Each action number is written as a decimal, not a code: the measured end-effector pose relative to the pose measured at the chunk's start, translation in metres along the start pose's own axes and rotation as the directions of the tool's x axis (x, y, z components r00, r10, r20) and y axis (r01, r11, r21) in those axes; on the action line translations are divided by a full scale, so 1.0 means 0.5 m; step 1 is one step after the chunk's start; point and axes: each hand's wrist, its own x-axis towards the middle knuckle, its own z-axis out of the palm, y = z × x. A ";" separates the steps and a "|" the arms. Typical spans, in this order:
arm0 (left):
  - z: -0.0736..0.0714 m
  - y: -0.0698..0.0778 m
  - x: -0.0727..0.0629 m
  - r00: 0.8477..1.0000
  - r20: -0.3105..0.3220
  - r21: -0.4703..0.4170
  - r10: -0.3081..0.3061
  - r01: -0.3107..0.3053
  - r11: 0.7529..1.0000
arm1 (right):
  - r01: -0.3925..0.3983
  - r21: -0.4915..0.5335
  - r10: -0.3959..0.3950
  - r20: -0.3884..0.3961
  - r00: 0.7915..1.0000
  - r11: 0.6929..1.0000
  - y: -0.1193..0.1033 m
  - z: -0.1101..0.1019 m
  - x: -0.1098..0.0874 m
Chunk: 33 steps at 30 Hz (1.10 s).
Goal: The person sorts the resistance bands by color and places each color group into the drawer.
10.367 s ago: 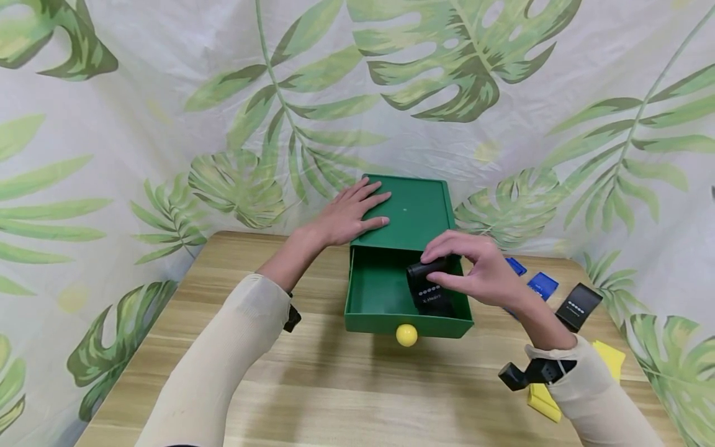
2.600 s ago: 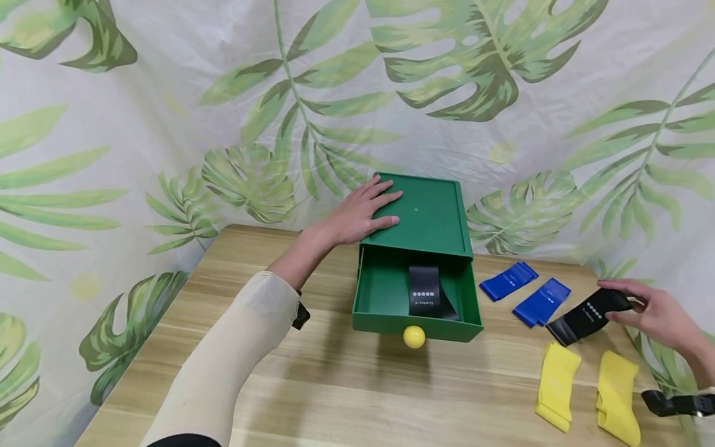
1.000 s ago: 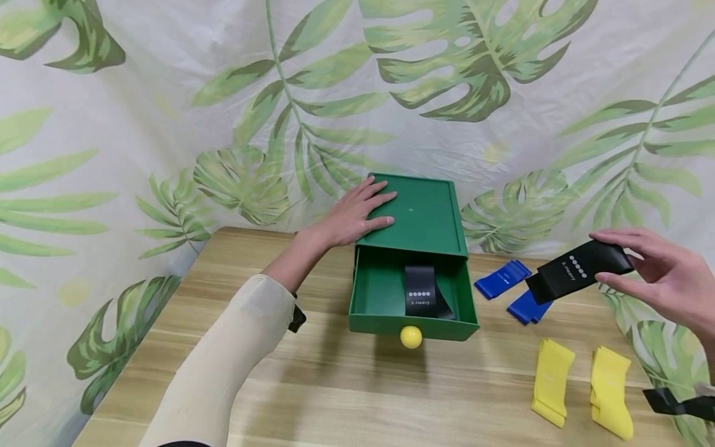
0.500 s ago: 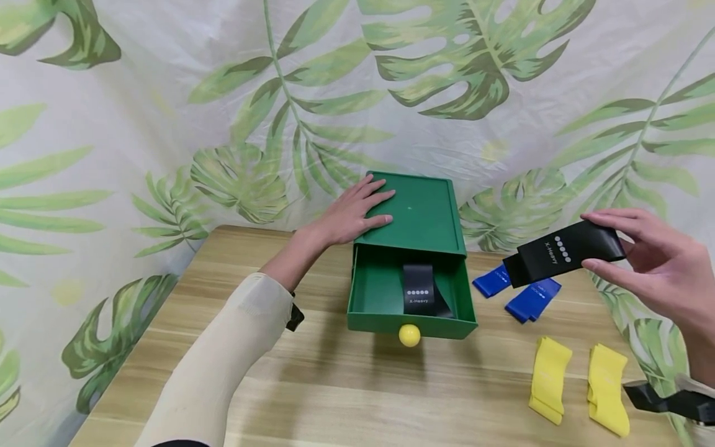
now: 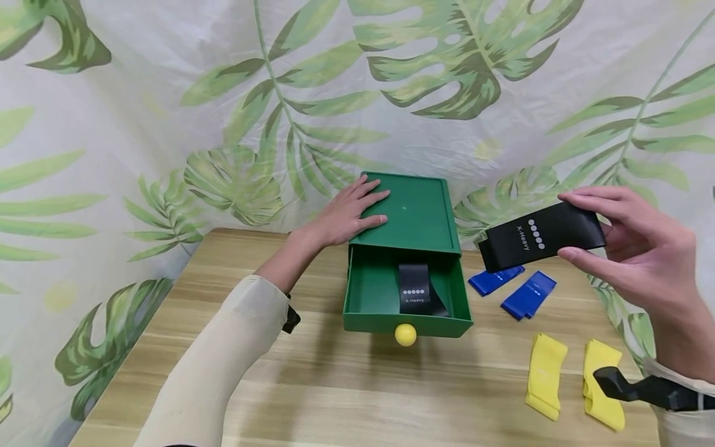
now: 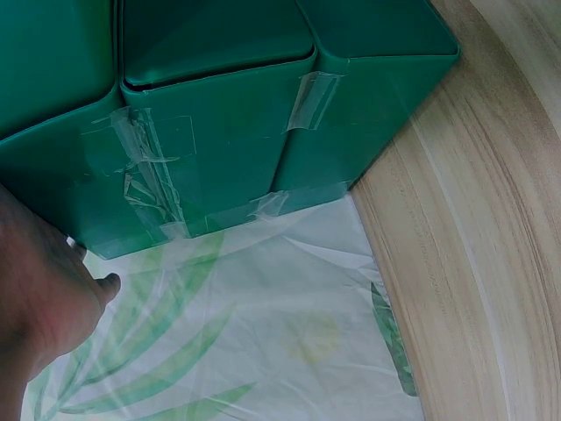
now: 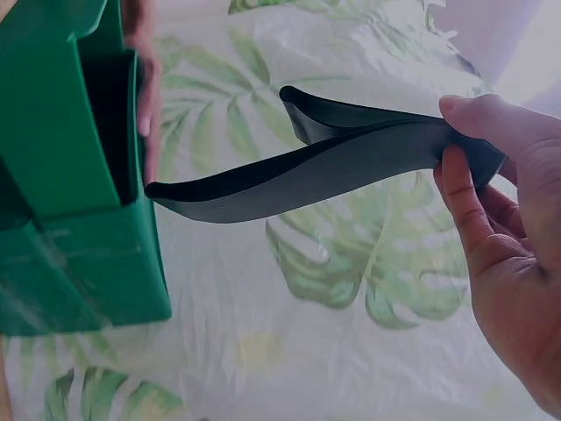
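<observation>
My left hand (image 5: 352, 211) lies with spread fingers on the top of a green drawer box (image 5: 419, 214). Below that top, a drawer (image 5: 371, 298) with a yellow ball knob (image 5: 405, 334) is pulled out. Inside it is a folded black resistance band (image 5: 414, 285) printed X-Heavy. Up in the air to the right, my right hand (image 5: 642, 242) pinches a second black X-Heavy resistance band (image 5: 536, 239) by one end. In the right wrist view this band (image 7: 316, 171) sticks out sideways toward the green box, thumb and fingers at its folded end.
Two blue bands (image 5: 529, 295) lie on the wooden table (image 5: 313, 385) right of the drawer, one partly behind the held band. Nearer are two yellow bands (image 5: 547, 376). Clear tape (image 6: 149, 167) joins the green box units. A leaf-print cloth (image 5: 313, 74) hangs behind.
Earlier my right hand put the first black band into the drawer, then took the second from the table's right side. It has since lifted that band leftward, over the blue ones. My left hand stays put.
</observation>
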 end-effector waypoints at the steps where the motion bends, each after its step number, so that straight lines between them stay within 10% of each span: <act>1: 0.000 0.000 -0.001 1.000 -0.001 -0.001 0.000 0.000 1.000 | 0.009 0.005 -0.009 -0.004 1.000 1.000 -0.001 0.007 0.006; 14: -0.003 0.002 -0.004 1.000 0.009 -0.001 -0.009 0.009 1.000 | 0.099 0.176 -0.097 -0.019 0.995 0.980 0.013 0.118 0.054; 33: 0.000 0.003 0.001 1.000 -0.016 -0.011 -0.011 0.011 1.000 | 0.003 0.190 -0.040 0.193 0.980 0.982 0.093 0.216 0.051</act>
